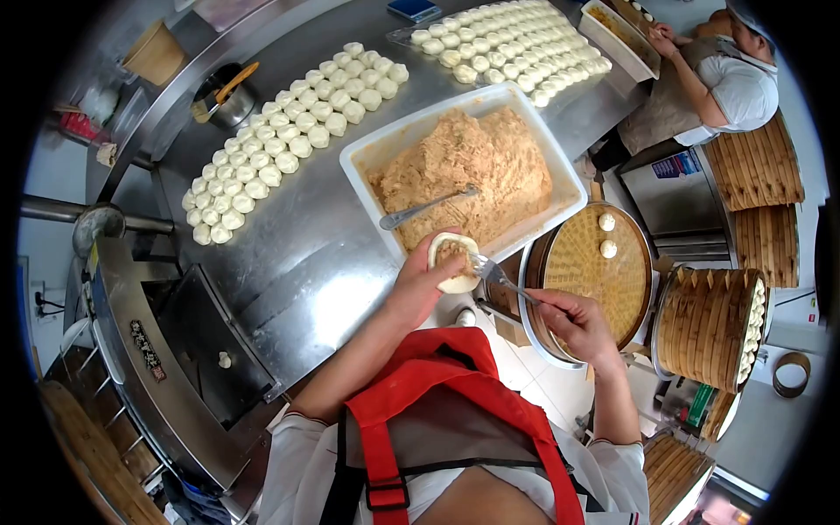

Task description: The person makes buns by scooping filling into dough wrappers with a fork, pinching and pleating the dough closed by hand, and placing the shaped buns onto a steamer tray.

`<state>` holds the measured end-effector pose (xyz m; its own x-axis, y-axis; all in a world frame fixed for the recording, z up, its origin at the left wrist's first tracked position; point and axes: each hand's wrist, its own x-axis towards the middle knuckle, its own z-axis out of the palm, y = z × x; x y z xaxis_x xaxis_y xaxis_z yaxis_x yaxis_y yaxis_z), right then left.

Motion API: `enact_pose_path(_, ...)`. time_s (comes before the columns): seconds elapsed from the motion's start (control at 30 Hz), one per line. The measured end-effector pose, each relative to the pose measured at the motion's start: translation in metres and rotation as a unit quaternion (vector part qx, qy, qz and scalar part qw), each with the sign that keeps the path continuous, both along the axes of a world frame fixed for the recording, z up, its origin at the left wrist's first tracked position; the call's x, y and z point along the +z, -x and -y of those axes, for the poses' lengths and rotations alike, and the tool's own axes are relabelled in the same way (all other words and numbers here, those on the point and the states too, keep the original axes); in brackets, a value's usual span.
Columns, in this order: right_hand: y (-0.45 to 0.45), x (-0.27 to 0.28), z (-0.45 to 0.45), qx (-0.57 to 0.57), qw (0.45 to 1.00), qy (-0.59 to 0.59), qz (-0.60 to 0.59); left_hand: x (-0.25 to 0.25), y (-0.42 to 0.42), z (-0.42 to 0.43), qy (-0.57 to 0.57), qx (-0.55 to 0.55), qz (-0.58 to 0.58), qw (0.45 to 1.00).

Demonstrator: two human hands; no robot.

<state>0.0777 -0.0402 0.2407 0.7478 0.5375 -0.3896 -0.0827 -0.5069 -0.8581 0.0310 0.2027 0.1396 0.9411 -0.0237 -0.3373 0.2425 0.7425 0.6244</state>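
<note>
My left hand [415, 287] holds a round dough wrapper [461, 284] with some filling on it, the thumb over its middle. In my right hand [577, 325] is the handle of a metal fork [507, 282], its tines touching the wrapper's right edge. Just beyond both hands sits a white tub [573, 194] heaped with orange-pink filling [472, 157]. A metal spoon [429, 206] rests on that filling. On the steel table [306, 241], rows of dough pieces [289, 131] stand to the left of the tub.
More dough rows [516, 44] lie at the back. A round steamer [595, 271] with two buns is at the right, near stacked bamboo steamers [709, 324]. Another person [700, 87] works at the upper right. A pot [229, 101] stands back left.
</note>
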Motion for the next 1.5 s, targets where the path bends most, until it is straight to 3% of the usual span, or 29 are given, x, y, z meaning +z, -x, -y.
enact_pose_path(0.07, 0.003, -0.01, -0.001, 0.008, 0.999, 0.015, 0.038, -0.006, 0.002, 0.005, -0.093, 0.008, 0.033, 0.995)
enact_pose_path(0.27, 0.006, -0.008, -0.005, 0.015, 0.998, 0.024, 0.052, -0.008, 0.006, 0.009, -0.216, 0.095, 0.047, 0.971)
enact_pose_path(0.37, -0.001, 0.013, 0.002, 0.016, 0.998, 0.05, 0.019, -0.01, 0.008, 0.007, -0.216, 0.095, 0.028, 0.971)
enact_pose_path(0.5, -0.017, 0.011, 0.017, -0.047, 0.996, 0.04, 0.065, -0.01, 0.012, -0.001, -0.116, 0.101, -0.012, 0.988)
enact_pose_path(0.57, -0.027, 0.009, 0.004, -0.052, 0.942, 0.167, 0.286, -0.013, 0.014, -0.003, -0.101, 0.087, -0.027, 0.991)
enact_pose_path(0.63, -0.041, -0.009, -0.008, -0.045, 0.83, 0.281, 0.48, -0.011, 0.016, -0.003, -0.078, 0.084, -0.032, 0.993)
enact_pose_path(0.73, -0.067, -0.063, -0.024, -0.014, 0.786, 0.32, 0.528, -0.005, 0.018, -0.002, -0.037, 0.082, -0.043, 0.995)
enact_pose_path(0.77, -0.067, -0.071, -0.033, 0.006, 0.8, 0.356, 0.482, -0.003, 0.018, -0.001, -0.022, 0.081, -0.047, 0.995)
enact_pose_path(0.83, -0.06, -0.07, -0.048, -0.003, 0.775, 0.339, 0.533, -0.003, 0.017, -0.004, -0.011, 0.054, -0.041, 0.998)
enact_pose_path(0.93, -0.059, -0.072, -0.04, -0.02, 0.822, 0.299, 0.485, 0.003, 0.016, -0.005, 0.031, 0.053, -0.038, 0.997)
enact_pose_path(1.03, -0.052, -0.057, -0.046, -0.025, 0.765, 0.203, 0.611, 0.009, 0.014, -0.005, 0.087, 0.066, -0.026, 0.994)
enact_pose_path(1.13, -0.025, -0.024, -0.052, -0.009, 0.816, 0.139, 0.56, 0.013, 0.014, -0.005, 0.086, 0.081, -0.016, 0.993)
enact_pose_path(1.23, 0.005, -0.041, -0.055, -0.039, 0.965, -0.016, 0.26, 0.015, 0.013, 0.0, 0.068, 0.097, -0.014, 0.993)
enact_pose_path(1.43, 0.02, -0.064, -0.082, -0.129, 0.978, -0.157, 0.051, 0.017, 0.014, 0.005, 0.071, 0.105, -0.019, 0.992)
enact_pose_path(1.5, 0.019, -0.06, -0.083, -0.118, 0.981, -0.133, 0.081, 0.018, 0.014, 0.007, 0.046, 0.11, -0.021, 0.993)
